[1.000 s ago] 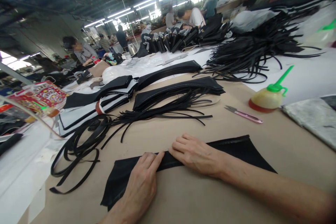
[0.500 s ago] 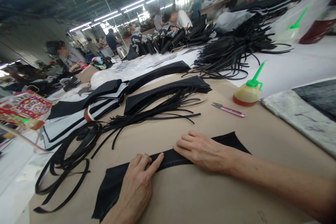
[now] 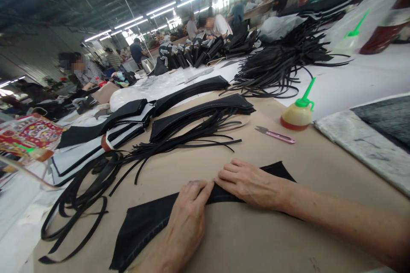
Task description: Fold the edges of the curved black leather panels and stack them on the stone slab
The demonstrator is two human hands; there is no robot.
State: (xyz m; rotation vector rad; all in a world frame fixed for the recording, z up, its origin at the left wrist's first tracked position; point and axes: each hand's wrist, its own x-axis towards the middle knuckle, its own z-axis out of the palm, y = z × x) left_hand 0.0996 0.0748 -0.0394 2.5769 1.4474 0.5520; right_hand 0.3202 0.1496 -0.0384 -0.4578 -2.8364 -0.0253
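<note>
A curved black leather-like piece (image 3: pixel 145 217) lies on the brown work sheet in front of me, its wide left end showing a stitched or marked lower edge. My left hand (image 3: pixel 191 209) rests over its middle, thumb and bent fingers closed at the upper edge. Close beside it, my right hand (image 3: pixel 251 183) has its fingers pressed together on the same edge, and the fingertips of the two hands nearly meet. The piece's right end pokes out behind my right hand. Parts of the piece under both palms are hidden.
Pink-handled thread snips (image 3: pixel 276 135) and a green-spouted glue bottle (image 3: pixel 297 115) stand beyond my right hand. Black straps (image 3: pixel 75 204) curl at left, near stacked black curved pieces (image 3: pixel 201 111). A stained white slab (image 3: pixel 368 143) lies at right. Other people work in the background.
My left hand has slid right along the upper edge towards my right hand, and its extended index finger has drawn in. My right hand stays at nearly the same spot on the piece.
</note>
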